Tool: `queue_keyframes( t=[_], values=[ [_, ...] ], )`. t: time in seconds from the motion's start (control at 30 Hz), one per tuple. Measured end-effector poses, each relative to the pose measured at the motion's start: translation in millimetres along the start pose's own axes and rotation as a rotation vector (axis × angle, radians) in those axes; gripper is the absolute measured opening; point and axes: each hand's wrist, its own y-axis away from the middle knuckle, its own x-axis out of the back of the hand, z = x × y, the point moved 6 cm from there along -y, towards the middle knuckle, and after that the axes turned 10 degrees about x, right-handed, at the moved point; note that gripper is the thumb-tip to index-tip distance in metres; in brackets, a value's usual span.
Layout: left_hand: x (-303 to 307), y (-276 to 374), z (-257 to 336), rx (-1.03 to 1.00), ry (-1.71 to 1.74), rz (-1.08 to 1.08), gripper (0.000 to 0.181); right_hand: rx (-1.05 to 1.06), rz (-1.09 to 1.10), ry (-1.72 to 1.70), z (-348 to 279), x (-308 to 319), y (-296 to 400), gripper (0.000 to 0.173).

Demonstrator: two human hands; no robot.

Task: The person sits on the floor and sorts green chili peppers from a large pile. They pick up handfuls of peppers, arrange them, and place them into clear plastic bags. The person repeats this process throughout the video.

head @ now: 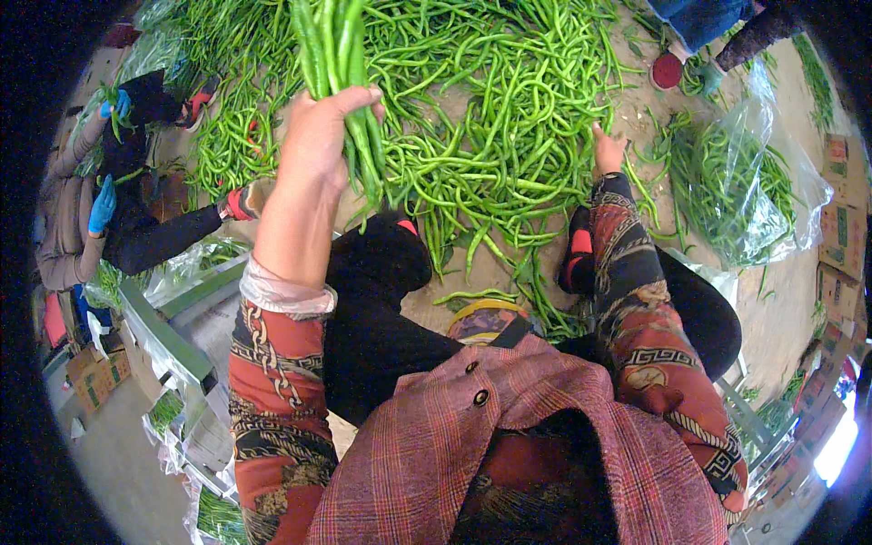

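My left hand point(327, 129) is raised at the upper left, its fingers closed round a bunch of long green chili peppers point(334, 54) that points away from me. A wide heap of loose green chili peppers point(531, 122) spreads over the floor between and beyond my feet. At the heap's right edge is my right hand point(610, 150), one finger reaching to the peppers. Whether it grips any of them I cannot tell.
Clear plastic bags with green peppers point(722, 191) stand at the right, near stacked cardboard boxes point(843, 225). A co-worker in blue gloves point(102, 204) sits at the left, beside a metal frame point(167, 334). Another person's legs show at the upper right.
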Motion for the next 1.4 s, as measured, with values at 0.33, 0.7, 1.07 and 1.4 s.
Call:
queue_keyframes(
  t=[0.33, 0.7, 1.07, 1.4],
  values=[
    [-17.8, 4.5, -5.3, -0.019, -0.088, -0.088, 0.021, -0.374, -0.562, -0.520, -45.8, -37.1, 55.5, 0.033],
    [-12.6, 29.2, -3.2, -0.076, -0.085, -0.053, 0.020, 0.118, -0.276, 0.162, -83.0, -78.7, 77.9, 0.058],
    [-1.5, 22.3, -0.2, -0.056, -0.147, -0.072, 0.017, 0.334, -0.614, -0.256, -104.7, -120.0, 42.7, 0.017],
    [1.6, 16.6, 1.6, -0.048, -0.105, -0.127, 0.016, 0.292, -0.936, 0.628, -37.0, -120.6, 156.2, 0.043]
  ],
)
